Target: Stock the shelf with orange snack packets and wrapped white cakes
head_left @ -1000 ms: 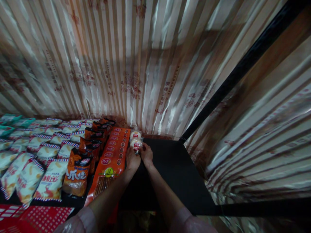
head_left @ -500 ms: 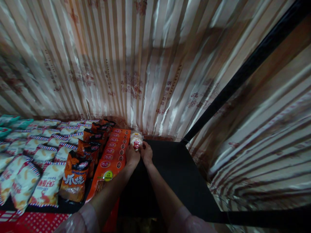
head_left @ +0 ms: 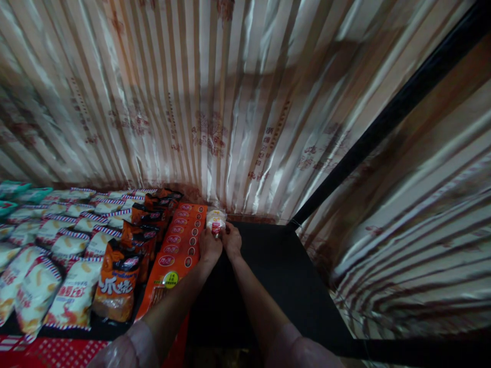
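A small white snack packet [head_left: 216, 221] with a red label stands at the back of the black shelf [head_left: 284, 286], close to the hanging sheet. My left hand [head_left: 210, 246] grips its lower left side, fingers bent round it. From the right, my right hand [head_left: 232, 240] closes on its lower right edge; the fingertips are partly hidden. Just left of the packet lies a row of flat orange packs [head_left: 178, 240], overlapping one another, and my left forearm passes over their near end.
Left of the orange packs stand orange-and-black snack bags [head_left: 117, 281], then rows of white snack bags [head_left: 74, 291] and some teal bags [head_left: 34, 195]. A striped, shiny plastic sheet [head_left: 245, 112] hangs behind. A black post [head_left: 368, 133] slants up on the right.
Almost nothing differs. Both hands stay at the white packet, and the view has shifted very slightly.
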Demonstrator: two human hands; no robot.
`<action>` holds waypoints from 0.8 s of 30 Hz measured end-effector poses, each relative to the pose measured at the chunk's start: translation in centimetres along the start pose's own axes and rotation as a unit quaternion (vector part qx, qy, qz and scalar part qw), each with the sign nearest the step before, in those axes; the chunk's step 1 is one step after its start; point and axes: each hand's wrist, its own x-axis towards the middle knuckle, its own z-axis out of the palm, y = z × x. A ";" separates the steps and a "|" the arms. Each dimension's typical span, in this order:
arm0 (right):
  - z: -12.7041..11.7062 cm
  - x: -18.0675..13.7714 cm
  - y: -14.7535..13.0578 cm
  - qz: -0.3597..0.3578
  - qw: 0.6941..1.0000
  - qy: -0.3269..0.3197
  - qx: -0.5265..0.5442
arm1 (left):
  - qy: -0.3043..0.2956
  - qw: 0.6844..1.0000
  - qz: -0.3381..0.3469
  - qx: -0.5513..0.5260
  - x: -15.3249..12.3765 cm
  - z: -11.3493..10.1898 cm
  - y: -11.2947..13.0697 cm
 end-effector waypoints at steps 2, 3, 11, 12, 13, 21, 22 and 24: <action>0.0 0.0 -0.1 0.004 1.000 0.002 -0.001 | 0.001 1.000 0.001 -0.004 -0.1 0.0 -0.1; 0.0 0.0 -0.1 0.005 1.000 0.004 -0.001 | 0.003 1.000 0.003 -0.007 -0.1 0.0 -0.1; 0.1 -0.1 0.0 -0.006 1.000 0.019 -0.016 | 0.009 0.999 0.037 -0.005 -0.7 0.1 -0.2; 0.2 -0.1 0.0 -0.006 1.000 0.020 -0.017 | 0.008 0.999 0.038 -0.001 -0.8 0.1 -0.2; 0.3 -0.1 0.1 -0.006 1.000 0.019 -0.016 | 0.007 0.999 0.039 0.003 -0.9 0.1 -0.2; 0.5 -0.3 0.5 -0.015 0.999 0.047 0.014 | 0.022 0.998 0.059 0.022 -1.4 -0.2 0.1; 0.5 -0.4 0.5 -0.015 0.998 0.053 0.015 | 0.024 0.997 0.063 0.023 -1.4 -0.2 0.1; 0.4 -0.6 0.6 -0.011 0.998 0.063 0.012 | 0.026 0.998 0.062 0.019 -1.7 -0.2 0.2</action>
